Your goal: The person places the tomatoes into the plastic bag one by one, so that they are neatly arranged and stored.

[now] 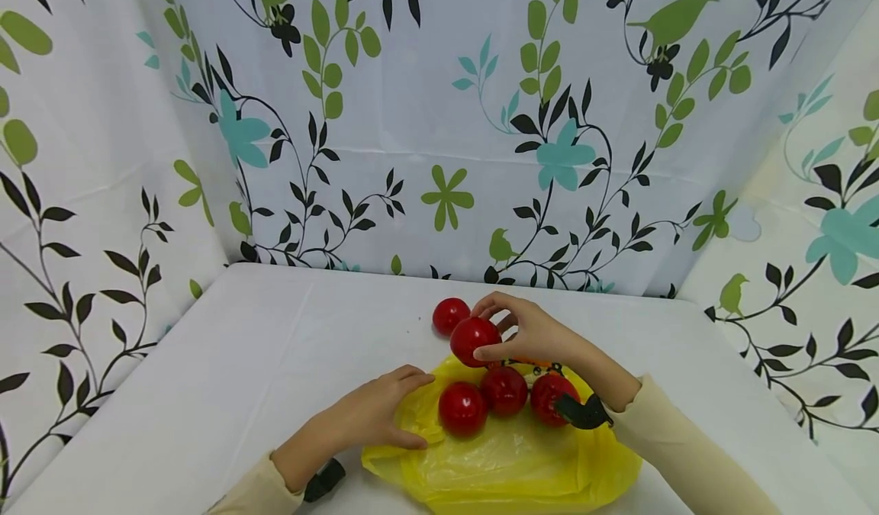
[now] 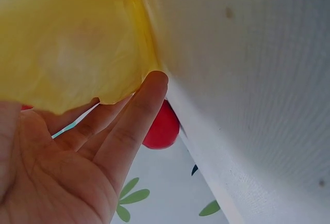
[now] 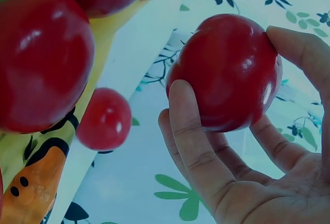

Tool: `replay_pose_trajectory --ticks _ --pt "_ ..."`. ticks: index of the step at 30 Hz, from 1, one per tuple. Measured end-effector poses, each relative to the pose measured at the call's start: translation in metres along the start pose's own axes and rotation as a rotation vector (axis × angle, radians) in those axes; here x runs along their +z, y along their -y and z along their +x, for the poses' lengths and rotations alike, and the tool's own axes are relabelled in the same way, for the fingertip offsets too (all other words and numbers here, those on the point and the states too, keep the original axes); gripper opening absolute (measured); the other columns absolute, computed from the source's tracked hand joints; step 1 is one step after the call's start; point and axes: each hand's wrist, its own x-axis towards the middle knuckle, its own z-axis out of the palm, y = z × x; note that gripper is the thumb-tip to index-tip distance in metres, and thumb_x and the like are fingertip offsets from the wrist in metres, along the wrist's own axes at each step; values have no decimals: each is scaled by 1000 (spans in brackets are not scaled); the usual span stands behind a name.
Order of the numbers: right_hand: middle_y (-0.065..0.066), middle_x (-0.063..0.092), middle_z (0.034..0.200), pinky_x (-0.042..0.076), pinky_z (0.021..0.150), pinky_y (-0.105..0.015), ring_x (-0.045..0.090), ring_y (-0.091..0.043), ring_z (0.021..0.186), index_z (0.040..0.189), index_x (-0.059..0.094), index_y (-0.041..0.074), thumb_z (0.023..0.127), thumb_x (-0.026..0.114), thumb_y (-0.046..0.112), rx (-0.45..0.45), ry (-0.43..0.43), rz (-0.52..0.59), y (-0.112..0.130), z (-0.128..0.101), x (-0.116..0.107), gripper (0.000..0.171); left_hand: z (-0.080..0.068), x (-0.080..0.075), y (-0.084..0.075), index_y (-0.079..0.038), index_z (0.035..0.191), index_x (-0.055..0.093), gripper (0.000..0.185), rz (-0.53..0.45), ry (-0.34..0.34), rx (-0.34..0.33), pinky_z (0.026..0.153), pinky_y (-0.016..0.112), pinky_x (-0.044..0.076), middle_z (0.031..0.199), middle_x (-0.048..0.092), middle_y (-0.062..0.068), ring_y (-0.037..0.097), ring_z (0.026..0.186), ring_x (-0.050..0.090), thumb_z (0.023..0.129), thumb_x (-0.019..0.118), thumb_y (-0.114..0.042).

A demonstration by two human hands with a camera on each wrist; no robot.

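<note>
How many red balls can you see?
5. One is held in the right hand: ball. One lies on the table behind it. Three rest on the yellow bag. None seem hidden.

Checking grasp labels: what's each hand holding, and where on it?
Right hand grips a red ball around its sides; left hand presses flat on the yellow bag.

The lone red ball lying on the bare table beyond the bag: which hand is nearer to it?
Right. The right hand, holding another red ball, is just beside the lone ball; the left hand rests on the yellow bag, farther away.
</note>
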Motion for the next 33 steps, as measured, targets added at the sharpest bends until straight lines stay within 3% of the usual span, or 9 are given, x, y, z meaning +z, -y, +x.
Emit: replay_pose_trajectory --ticks 11,22,33 --pt "-6 59 116 59 78 -32 62 -24 97 117 57 16 79 81 23 -16 54 47 6 -19 9 45 0 -2 -2 -9 142 50 80 -37 22 -28 101 47 48 142 49 8 26 124 52 77 81 -45" --pt "-8 59 117 59 79 -32 62 -26 99 117 57 14 80 80 22 -2 122 110 2 -30 16 45 1 2 1 -8 141 51 80 -13 9 -2 101 45 48 139 51 7 25 121 54 76 81 -44" --pt "-2 62 114 59 78 -34 58 -25 101 116 59 15 80 81 26 -3 169 69 4 -47 30 44 1 1 0 -8 141 50 81 -11 7 7 101 44 48 139 51 6 24 121 54 77 81 -44"
